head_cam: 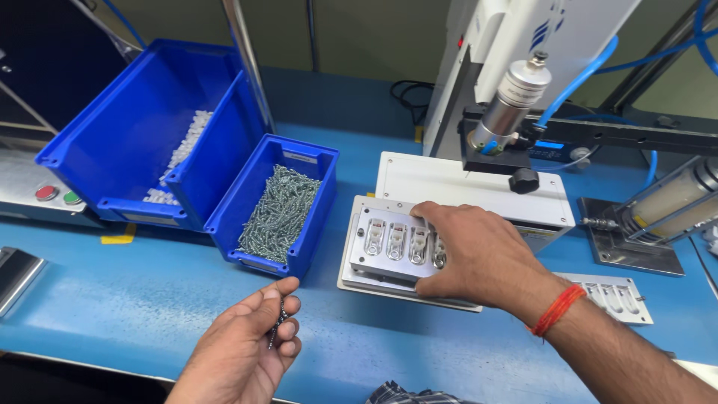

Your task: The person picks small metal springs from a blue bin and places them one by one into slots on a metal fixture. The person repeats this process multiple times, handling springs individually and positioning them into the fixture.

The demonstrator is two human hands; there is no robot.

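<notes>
The left hand (250,340) is cupped palm-up low over the smooth blue tabletop (112,299), its fingers curled halfway in around a few small dark metal screws (278,325) pinched between thumb and fingertips. The right hand (475,251), with a red thread band at the wrist, lies spread and flat on the machined aluminium fixture plate (389,243), a rectangular block with a row of rounded, shiny pockets; its fingers are extended over the right end of the row and grip nothing that shows. That plate sits on a white flat base (464,183) under a press-like machine with a ribbed silver cylinder (512,101) and blue air hoses.

Just left of the plate stands a small blue plastic bin (303,213) heaped with glinting silver screws (278,213). Touching it on the left is a larger blue plastic bin (112,127) holding a strip of small white plastic parts (183,150). A second aluminium pocketed plate (621,295) lies flat beyond the right forearm. Red and green round buttons (58,194) sit on a grey panel at the far left.
</notes>
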